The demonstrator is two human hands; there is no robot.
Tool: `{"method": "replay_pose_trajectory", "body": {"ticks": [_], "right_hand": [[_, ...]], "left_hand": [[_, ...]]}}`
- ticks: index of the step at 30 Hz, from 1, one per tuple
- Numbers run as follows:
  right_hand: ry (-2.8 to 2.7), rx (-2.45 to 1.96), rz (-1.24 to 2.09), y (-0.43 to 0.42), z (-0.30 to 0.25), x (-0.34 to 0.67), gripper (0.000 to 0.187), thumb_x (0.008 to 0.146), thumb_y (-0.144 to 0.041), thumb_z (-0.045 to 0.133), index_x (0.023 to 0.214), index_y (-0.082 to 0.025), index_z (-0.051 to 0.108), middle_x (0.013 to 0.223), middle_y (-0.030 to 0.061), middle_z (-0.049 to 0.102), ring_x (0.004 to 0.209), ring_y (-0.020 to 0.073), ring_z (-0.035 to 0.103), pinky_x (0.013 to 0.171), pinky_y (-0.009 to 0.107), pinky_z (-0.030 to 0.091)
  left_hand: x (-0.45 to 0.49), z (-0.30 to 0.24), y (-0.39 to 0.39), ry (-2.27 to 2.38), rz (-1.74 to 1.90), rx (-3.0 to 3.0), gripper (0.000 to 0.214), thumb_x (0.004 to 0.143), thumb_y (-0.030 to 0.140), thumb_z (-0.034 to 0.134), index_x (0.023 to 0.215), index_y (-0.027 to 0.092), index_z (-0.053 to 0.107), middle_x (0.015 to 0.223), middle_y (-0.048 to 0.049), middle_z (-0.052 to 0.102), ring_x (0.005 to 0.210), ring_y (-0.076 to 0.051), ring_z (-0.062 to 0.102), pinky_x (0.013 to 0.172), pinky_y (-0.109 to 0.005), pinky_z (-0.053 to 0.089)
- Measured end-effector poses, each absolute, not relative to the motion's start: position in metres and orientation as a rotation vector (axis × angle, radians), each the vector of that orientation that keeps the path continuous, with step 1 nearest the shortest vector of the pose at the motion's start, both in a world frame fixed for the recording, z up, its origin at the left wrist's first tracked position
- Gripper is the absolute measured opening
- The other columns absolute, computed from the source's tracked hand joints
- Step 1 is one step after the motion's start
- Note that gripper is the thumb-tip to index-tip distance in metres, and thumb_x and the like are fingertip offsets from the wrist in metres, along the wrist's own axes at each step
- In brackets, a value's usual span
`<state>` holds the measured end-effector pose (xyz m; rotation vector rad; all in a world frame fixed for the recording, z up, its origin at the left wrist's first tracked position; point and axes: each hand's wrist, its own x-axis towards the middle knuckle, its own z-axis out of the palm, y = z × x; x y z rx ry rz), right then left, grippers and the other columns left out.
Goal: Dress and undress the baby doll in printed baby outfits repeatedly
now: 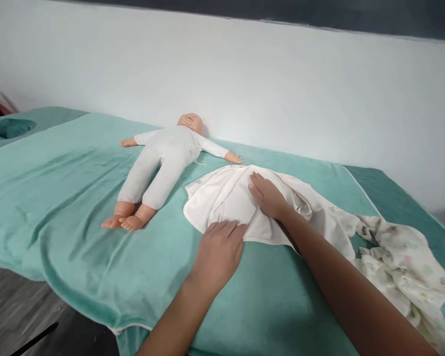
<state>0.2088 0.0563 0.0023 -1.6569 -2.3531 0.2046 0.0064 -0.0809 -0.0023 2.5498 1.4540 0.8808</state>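
A white baby shirt (233, 198) lies spread on the green cover, its sleeve side stretching to the right. My right hand (269, 195) rests palm down on the middle of the shirt, fingers extended over the cloth. At the shirt's near edge, my left hand (220, 252) lies with its fingers side by side on the fabric; its thumb is hidden. To the left, a baby doll (166, 151) in a white body suit lies on its back, arms spread and feet toward me. One doll hand nearly reaches the shirt's far edge.
A crumpled printed cloth (404, 267) lies at the right, against the shirt's end. The green cover (77, 198) drapes over the table with folds at the left. A white wall (282, 89) stands right behind. Dark floor (18, 301) shows at lower left.
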Motion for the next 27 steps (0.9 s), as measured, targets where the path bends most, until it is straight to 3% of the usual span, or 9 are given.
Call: {"method": "replay_pose_trajectory", "body": {"ticks": [5,12,16,22,27], "right_hand": [[-2.445,-1.607,0.133,0.008,0.005,0.21,0.071,0.102,-0.054,0.029,0.155,-0.008,0.035,0.165,0.0166,0.025,0.155,0.0251,0.019,0.124,0.048,0.023],[-2.347,-1.626,0.057,-0.036,0.002,0.21,0.071,0.102,-0.053,0.03,0.156,-0.007,0.031,0.162,0.0187,0.032,0.153,0.0258,0.026,0.122,0.049,0.029],[-2.27,-1.681,0.097,-0.035,0.004,0.209,0.069,0.103,-0.051,0.026,0.154,-0.006,0.034,0.16,0.0191,0.036,0.152,0.0261,0.029,0.121,0.049,0.031],[-2.288,-1.665,0.09,-0.032,0.005,0.211,0.063,0.105,-0.047,0.021,0.149,-0.009,0.044,0.16,0.0162,0.038,0.151,0.0261,0.03,0.121,0.048,0.031],[-2.278,-1.646,0.125,-0.029,0.003,0.214,0.059,0.104,-0.045,0.024,0.15,-0.012,0.042,0.16,0.0149,0.039,0.151,0.0258,0.032,0.12,0.049,0.032]], "left_hand": [[0.009,0.0,-0.083,1.498,0.86,2.565,0.023,0.095,0.014,0.048,0.106,0.024,0.065,0.089,-0.0024,0.067,0.08,-0.02,0.059,0.07,-0.036,0.044],[0.01,0.005,-0.086,1.602,0.809,2.558,0.027,0.097,0.016,0.045,0.113,0.022,0.065,0.093,-0.0062,0.069,0.087,-0.022,0.06,0.078,-0.039,0.045],[0.01,0.002,-0.083,1.867,0.857,2.402,0.033,0.096,0.021,0.047,0.126,0.024,0.061,0.117,-0.0104,0.068,0.106,-0.027,0.061,0.085,-0.044,0.045],[0.008,0.001,-0.079,2.145,0.964,2.137,0.041,0.093,0.025,0.054,0.133,0.025,0.057,0.147,-0.0138,0.051,0.134,-0.034,0.047,0.099,-0.051,0.044],[-0.006,-0.002,-0.077,2.396,1.077,1.742,0.046,0.089,0.034,0.061,0.132,0.02,0.055,0.131,-0.0165,0.057,0.122,-0.035,0.055,0.101,-0.056,0.04]]}}
